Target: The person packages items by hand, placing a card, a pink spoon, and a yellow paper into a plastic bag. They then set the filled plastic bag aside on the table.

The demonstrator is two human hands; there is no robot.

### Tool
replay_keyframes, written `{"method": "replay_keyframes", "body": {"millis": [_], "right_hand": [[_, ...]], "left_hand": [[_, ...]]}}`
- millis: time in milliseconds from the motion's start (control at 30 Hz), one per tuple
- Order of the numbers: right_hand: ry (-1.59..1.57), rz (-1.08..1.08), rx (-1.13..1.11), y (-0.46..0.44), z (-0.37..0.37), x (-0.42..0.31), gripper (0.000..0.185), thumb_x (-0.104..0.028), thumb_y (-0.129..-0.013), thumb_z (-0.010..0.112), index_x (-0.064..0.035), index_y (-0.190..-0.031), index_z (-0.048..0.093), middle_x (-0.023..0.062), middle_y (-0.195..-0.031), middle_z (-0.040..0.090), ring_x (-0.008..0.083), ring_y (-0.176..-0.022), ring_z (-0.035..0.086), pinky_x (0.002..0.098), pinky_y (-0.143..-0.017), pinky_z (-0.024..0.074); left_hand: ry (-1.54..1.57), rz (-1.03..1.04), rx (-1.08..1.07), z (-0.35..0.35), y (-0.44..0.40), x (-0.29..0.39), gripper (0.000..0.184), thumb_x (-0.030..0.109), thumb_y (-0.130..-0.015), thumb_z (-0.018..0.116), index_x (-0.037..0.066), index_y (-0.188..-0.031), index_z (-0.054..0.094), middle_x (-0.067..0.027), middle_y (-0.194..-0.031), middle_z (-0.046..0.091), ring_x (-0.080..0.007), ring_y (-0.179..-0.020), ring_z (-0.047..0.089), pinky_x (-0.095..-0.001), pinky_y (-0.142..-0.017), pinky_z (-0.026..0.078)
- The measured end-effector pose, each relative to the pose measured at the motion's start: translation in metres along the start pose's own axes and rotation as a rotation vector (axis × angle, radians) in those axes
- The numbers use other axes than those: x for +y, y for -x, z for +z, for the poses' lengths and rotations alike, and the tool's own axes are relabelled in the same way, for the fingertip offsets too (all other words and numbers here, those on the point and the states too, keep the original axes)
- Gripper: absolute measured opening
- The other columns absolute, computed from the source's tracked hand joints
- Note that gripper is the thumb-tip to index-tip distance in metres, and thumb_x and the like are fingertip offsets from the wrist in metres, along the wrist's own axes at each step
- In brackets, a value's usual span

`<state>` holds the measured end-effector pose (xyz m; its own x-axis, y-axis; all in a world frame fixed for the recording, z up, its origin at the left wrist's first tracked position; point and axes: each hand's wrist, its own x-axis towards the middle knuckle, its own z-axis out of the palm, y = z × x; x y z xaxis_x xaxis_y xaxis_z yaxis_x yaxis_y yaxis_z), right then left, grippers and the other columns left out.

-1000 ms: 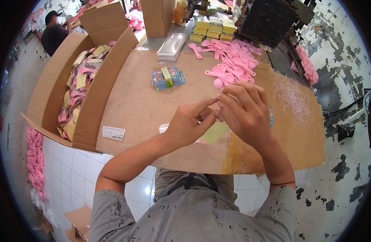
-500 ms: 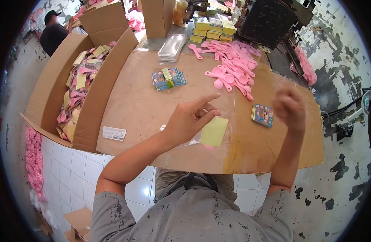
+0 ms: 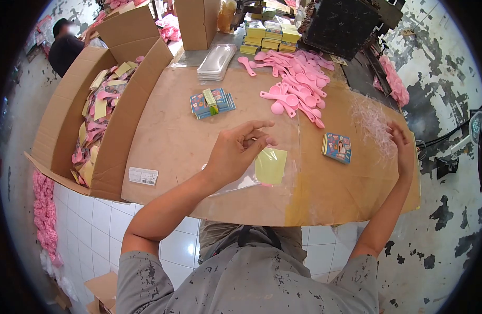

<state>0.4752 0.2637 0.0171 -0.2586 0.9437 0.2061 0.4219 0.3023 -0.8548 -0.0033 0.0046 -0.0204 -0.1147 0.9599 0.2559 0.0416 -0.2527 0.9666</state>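
Observation:
My left hand is above the table's middle, its index finger stretched out and thumb apart from it. Close under its fingertips lies a clear plastic bag with a yellow-green card and a bit of pink at its lower edge. My right hand is open at the table's right side, beside a heap of clear plastic strips. Between the hands sits a small stack of blue cards. Pink spoons are piled behind. Another bundle of blue cards has a yellow-green band.
At the left stands a large cardboard box filled with packed pink spoons and cards. Clear bags are stacked at the back, near yellow card stacks and a black machine. A person is at the far left.
My right hand has moved away from my left hand to the right, over the plastic strips, and has opened. The small card stack it hid now shows. My left hand stays near the bag.

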Motion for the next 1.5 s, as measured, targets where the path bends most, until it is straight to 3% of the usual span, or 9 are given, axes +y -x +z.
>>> {"method": "replay_keyframes", "body": {"millis": [67,200,467,567,767,867,1067,1267,1500], "right_hand": [[-0.657,0.025,-0.153,-0.019,-0.028,0.027,0.058,0.0,-0.096,0.056,-0.0053,-0.153,0.048,0.0178,-0.137,0.067,0.026,-0.123,0.066,0.0345,-0.112,0.0446],[1.269,0.033,0.184,-0.033,-0.034,0.078,0.052,-0.012,-0.102,0.059,-0.0045,-0.152,0.049,0.0135,-0.14,0.066,0.024,-0.126,0.065,0.0343,-0.112,0.0441],[-0.259,0.275,-0.027,-0.045,-0.048,0.033,0.041,-0.015,-0.1,0.058,-0.0017,-0.139,0.062,0.0142,-0.136,0.068,0.0254,-0.129,0.063,0.0373,-0.108,0.0469],[1.219,0.012,0.099,-0.045,-0.051,0.067,0.037,-0.027,-0.104,0.061,0.0007,-0.127,0.068,0.0094,-0.127,0.071,0.0221,-0.121,0.067,0.0353,-0.103,0.0492],[0.165,0.104,0.101,-0.064,-0.057,0.062,0.034,-0.026,-0.104,0.061,-0.002,-0.126,0.071,0.0086,-0.122,0.073,0.0221,-0.115,0.069,0.0353,-0.101,0.0503],[1.481,0.146,-0.05,-0.043,-0.049,0.045,0.036,-0.027,-0.105,0.059,-0.0016,-0.128,0.07,0.0075,-0.119,0.073,0.0217,-0.109,0.071,0.0354,-0.1,0.0516],[-0.577,0.082,-0.162,-0.034,-0.039,0.005,0.031,-0.018,-0.095,0.067,0.0022,-0.119,0.071,0.0175,-0.122,0.071,0.0335,-0.121,0.066,0.0441,-0.107,0.0485],[0.78,-0.396,0.159,-0.007,0.025,-0.018,0.026,-0.015,-0.094,0.069,-0.0025,-0.117,0.071,0.0116,-0.118,0.073,0.0332,-0.118,0.066,0.0443,-0.105,0.0475],[0.051,-0.368,-0.369,0.051,0.185,-0.138,0.034,-0.019,-0.092,0.078,-0.0041,-0.12,0.071,0.0075,-0.107,0.072,0.0176,-0.102,0.068,0.0332,-0.086,0.0507]], "left_hand": [[-0.015,-0.001,0.005,-0.003,-0.001,-0.005,0.03,0.009,-0.105,0.062,-0.004,-0.133,0.063,-0.0124,-0.103,0.078,-0.0096,-0.092,0.072,-0.0241,-0.078,0.057],[0.168,-0.085,0.012,-0.002,-0.003,0.001,0.032,0.012,-0.106,0.062,-0.006,-0.133,0.061,-0.0139,-0.107,0.076,-0.0125,-0.098,0.072,-0.026,-0.084,0.058],[0.102,-0.126,-0.104,-0.006,-0.004,-0.004,0.033,0.013,-0.105,0.065,-0.006,-0.131,0.064,-0.0147,-0.113,0.075,-0.0152,-0.104,0.073,-0.0277,-0.089,0.059],[0.011,-0.241,-0.106,-0.008,-0.004,0.003,0.029,0.015,-0.104,0.067,-0.006,-0.124,0.069,-0.0115,-0.109,0.077,-0.0125,-0.1,0.072,-0.0258,-0.088,0.057],[-0.008,-0.236,-0.096,-0.009,-0.005,-0.001,0.025,0.016,-0.103,0.068,-0.005,-0.116,0.074,-0.0076,-0.106,0.077,-0.0095,-0.095,0.071,-0.0246,-0.083,0.056],[0.061,-0.209,-0.073,-0.01,-0.005,-0.008,0.026,0.017,-0.103,0.069,-0.005,-0.116,0.074,-0.0081,-0.105,0.077,-0.0094,-0.095,0.071,-0.0251,-0.084,0.056],[0.07,-0.185,-0.052,-0.011,-0.005,-0.001,0.027,0.017,-0.105,0.066,-0.005,-0.119,0.072,-0.0095,-0.105,0.077,-0.0116,-0.094,0.072,-0.0268,-0.083,0.058],[0.178,-0.196,0.005,-0.011,-0.006,0.0,0.029,0.019,-0.106,0.064,-0.004,-0.122,0.072,-0.0101,-0.107,0.076,-0.0134,-0.096,0.073,-0.0295,-0.085,0.061],[0.162,-0.198,0.011,-0.006,-0.007,-0.005,0.028,0.019,-0.107,0.063,-0.002,-0.123,0.071,-0.0088,-0.109,0.076,-0.0133,-0.097,0.073,-0.0298,-0.086,0.062]]}}
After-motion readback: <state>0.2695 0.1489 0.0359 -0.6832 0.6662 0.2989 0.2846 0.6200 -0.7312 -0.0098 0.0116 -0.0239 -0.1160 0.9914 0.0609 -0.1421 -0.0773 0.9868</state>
